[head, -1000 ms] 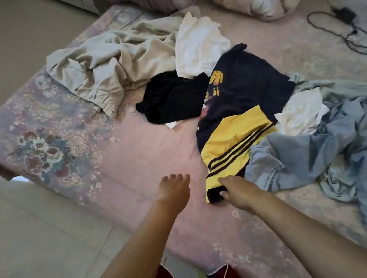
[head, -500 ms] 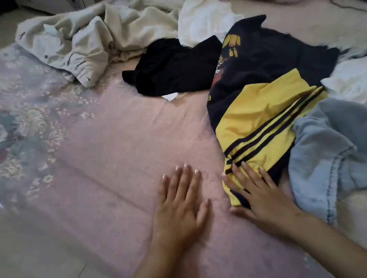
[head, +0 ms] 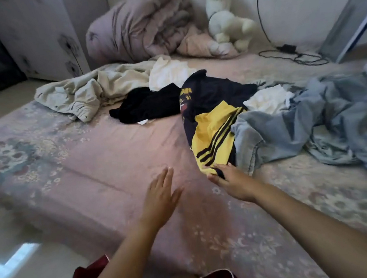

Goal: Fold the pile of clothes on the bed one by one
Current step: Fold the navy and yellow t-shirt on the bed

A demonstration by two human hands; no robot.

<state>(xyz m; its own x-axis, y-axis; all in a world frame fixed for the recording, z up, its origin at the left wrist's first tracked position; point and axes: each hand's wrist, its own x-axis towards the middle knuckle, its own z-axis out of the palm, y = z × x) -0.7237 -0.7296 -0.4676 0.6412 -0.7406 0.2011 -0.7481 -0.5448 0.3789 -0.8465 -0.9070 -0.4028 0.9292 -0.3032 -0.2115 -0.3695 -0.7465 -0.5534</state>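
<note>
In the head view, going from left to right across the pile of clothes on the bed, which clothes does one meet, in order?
Beige garment → black garment → navy and yellow shirt, gripped at its hem by the right hand → light blue denim garment.

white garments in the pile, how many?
2. One white garment lies at the far side, between the beige garment and the dark shirt. The other white one sits right of that shirt, against the denim. More may be buried.
</note>
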